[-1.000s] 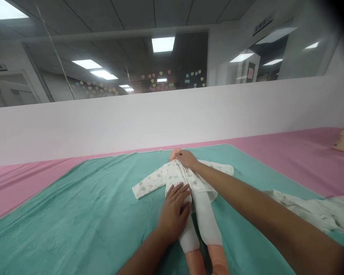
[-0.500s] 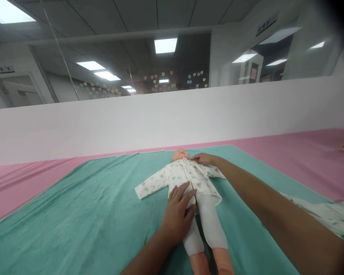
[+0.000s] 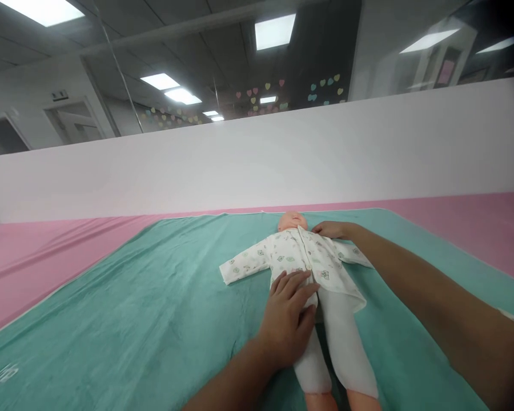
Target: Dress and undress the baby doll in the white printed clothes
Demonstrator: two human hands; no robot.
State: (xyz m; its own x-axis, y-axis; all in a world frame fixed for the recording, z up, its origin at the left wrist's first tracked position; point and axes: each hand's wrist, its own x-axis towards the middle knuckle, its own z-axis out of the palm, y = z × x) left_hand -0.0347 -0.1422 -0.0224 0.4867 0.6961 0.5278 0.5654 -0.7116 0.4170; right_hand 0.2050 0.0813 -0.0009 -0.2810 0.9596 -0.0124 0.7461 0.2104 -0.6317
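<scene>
A pink padded mat (image 3: 47,245) spans the lower frame, with a teal towel (image 3: 111,302) spread over it. A baby doll (image 3: 312,285) lies face up on the towel, right of centre, its head toward the towel's far edge. It wears a white printed jacket (image 3: 291,257) and white leggings (image 3: 345,342). The left hand (image 3: 286,319) lies open and flat on the jacket's lower edge at the doll's hip. The right hand (image 3: 332,230) rests open, fingers extended, on the jacket near the doll's shoulder.
</scene>
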